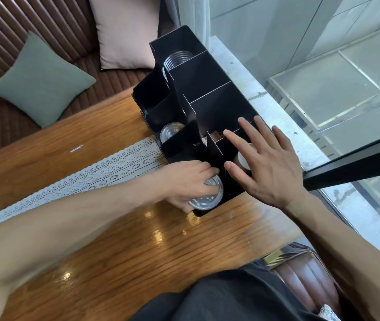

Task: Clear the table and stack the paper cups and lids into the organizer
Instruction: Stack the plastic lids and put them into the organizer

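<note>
A black organizer [209,72] with several compartments stands at the table's right edge by the window. My left hand [189,179] grips a stack of clear plastic lids [207,195] at the organizer's near front compartment. My right hand [267,165] hovers flat with fingers spread over the near right compartment, where a paper cup [242,158] shows partly under the palm. More clear lids [170,132] lie in a front middle slot. A stack of clear cups [177,59] fills the far compartment.
The wooden table [119,246] carries a white lace runner [91,172]. A brown bench with a green cushion [38,82] and a beige cushion [126,31] lies beyond. A stone sill and window glass [323,77] run along the right. A small white scrap [76,148] lies on the wood.
</note>
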A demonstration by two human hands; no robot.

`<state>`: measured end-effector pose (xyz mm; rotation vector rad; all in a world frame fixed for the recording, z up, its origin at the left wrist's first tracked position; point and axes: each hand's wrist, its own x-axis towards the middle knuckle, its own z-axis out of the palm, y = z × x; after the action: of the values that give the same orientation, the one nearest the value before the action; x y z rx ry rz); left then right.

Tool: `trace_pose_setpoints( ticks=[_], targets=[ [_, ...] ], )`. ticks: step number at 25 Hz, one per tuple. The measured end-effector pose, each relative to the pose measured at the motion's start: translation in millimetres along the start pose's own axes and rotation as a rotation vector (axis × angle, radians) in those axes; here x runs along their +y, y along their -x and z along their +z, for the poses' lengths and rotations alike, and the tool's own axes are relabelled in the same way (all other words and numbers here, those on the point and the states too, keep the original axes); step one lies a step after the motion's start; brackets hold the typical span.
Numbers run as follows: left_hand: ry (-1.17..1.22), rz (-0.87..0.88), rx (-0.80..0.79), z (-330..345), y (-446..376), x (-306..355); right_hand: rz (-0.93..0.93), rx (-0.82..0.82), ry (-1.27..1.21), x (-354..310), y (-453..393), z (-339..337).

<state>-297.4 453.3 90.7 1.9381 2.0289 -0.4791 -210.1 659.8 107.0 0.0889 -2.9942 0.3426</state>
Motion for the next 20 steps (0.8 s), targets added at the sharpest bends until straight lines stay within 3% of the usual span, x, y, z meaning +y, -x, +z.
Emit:
trace_pose_setpoints(
  ticks=[8, 20],
  targets=[
    [-0.113, 0.196, -0.123, 5.8, -25.5, -11.5, 0.015, 0.013, 0.005, -0.8, -0.9, 1.6],
    [-0.147, 0.152, -0.148, 41.0, -45.3, 1.2, 0.033, 0.022, 0.003, -0.8, -1.7, 4.0]
  ],
)
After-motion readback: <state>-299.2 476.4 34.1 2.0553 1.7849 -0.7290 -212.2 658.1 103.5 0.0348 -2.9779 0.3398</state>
